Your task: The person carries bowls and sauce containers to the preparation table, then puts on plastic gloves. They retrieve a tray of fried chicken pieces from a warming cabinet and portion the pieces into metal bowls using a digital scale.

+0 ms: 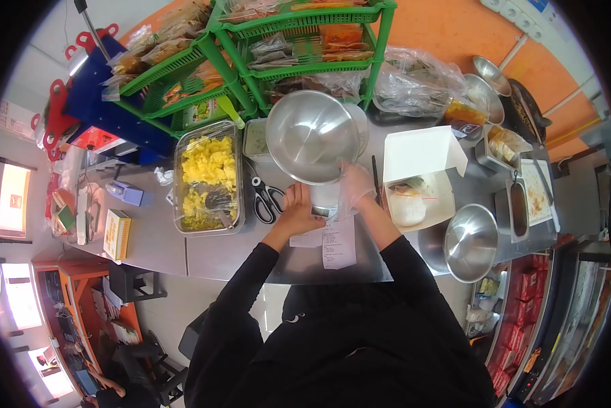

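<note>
Head view: the right hand (355,183), in a clear plastic glove, has its fingers at the near right rim of a steel bowl (311,136); how firmly they hold it I cannot tell. The bare left hand (297,212) has its fingertips close under the same rim, thumb set apart from the fingers and reaching to the side of a white scale (321,211); whether it grips anything is unclear.

The bowl is wide, round and silvery, its inside smooth and glossy with pale streaks of reflected light. It is in front of the person, its near edge above the scale; whether it rests there cannot be told. Printed paper slips (339,245) lie just in front of the scale, between the forearms.

Black-handled scissors (265,200) lie left of the left hand, beside a clear tub (177,183) of yellow food (209,163) under film. Right of the glove stands an open white carton (421,153) with a rounded white item (409,211) inside. Farther right, another shiny bowl (470,245) sits near the edge of the metal table (217,255). Behind everything rises a green rack (379,58) stacked with packets (346,44).
</note>
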### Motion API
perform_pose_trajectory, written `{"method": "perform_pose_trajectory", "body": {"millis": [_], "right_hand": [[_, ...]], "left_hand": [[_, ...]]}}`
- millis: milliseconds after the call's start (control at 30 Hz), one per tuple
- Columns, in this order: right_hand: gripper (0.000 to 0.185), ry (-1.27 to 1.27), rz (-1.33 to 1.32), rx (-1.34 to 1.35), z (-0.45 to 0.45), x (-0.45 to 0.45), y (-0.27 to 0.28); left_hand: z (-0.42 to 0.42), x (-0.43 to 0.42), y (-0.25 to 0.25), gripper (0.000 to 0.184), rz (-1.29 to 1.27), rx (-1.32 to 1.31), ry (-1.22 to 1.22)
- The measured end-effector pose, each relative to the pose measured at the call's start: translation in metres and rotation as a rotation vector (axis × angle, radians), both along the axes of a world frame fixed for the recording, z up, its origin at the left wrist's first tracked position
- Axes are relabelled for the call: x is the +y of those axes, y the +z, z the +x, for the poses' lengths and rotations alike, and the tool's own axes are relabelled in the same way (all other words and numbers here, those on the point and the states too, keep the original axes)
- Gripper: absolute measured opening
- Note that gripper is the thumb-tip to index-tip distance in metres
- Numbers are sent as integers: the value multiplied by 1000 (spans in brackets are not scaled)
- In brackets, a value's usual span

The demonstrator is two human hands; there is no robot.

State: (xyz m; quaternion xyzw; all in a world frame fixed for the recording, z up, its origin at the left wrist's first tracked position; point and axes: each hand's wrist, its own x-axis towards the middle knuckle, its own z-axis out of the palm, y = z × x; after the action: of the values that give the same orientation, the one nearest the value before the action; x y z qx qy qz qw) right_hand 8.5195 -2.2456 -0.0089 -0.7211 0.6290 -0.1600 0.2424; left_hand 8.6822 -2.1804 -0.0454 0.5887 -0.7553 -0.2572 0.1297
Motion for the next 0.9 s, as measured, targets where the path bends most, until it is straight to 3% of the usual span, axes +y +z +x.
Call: {"method": "perform_pose_trajectory", "body": {"millis": [167,267,333,400,467,633,733,767,833,900], "right_hand": [[26,-14,-129,54,-8,-8,-34],[25,65,-245,168,-11,1,-21],[28,29,6,11,-14,10,1],[30,85,105,80,-18,19,14],[31,231,62,375,-21,31,19],[39,209,99,245,-29,49,20],[43,409,-37,231,-44,57,4],[42,312,290,17,-49,60,13],[40,292,611,-289,-75,77,55],[39,446,462,-474,-119,112,106]], "left_hand": [[4,-1,-4,101,-17,59,10],[7,6,-9,104,-23,37,66],[8,13,-17,107,-51,-1,131],[11,28,-11,106,-59,51,198],[17,46,0,102,-22,55,244],[27,83,42,85,98,-11,296],[38,106,57,54,63,-43,226],[34,107,80,47,100,-29,222],[27,108,122,38,307,188,137],[12,107,155,35,296,445,-72]]}}
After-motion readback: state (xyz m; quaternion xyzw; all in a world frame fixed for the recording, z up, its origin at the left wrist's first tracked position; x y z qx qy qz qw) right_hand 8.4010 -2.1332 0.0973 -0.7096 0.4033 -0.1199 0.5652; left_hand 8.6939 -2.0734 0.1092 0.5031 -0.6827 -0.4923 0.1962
